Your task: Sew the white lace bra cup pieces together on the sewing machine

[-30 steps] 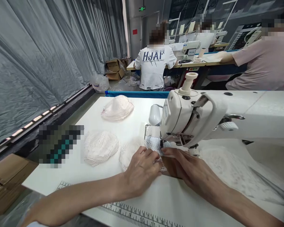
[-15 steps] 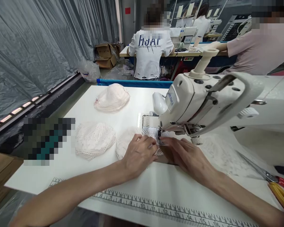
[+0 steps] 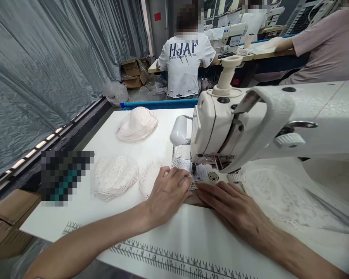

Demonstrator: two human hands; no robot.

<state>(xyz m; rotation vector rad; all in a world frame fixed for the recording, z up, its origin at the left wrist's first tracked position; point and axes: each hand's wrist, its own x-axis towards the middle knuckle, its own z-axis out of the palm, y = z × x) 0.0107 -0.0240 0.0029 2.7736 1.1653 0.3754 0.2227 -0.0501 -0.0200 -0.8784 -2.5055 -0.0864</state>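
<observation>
lace pc [image 3: 193, 186] mostly hid by L fingers [image 3: 177, 179], scissors [image 3: 333, 210] cropped R

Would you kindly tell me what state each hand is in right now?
Left hand: curled over the white lace; whether it pinches it cannot be told.
Right hand: stretched out flat at the lace's edge; any grip is hidden.

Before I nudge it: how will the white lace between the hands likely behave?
The white lace is probably light, given its open holes. It may bunch when pushed, since it looks thin. Its pierced edge could also snag or stretch.
</observation>
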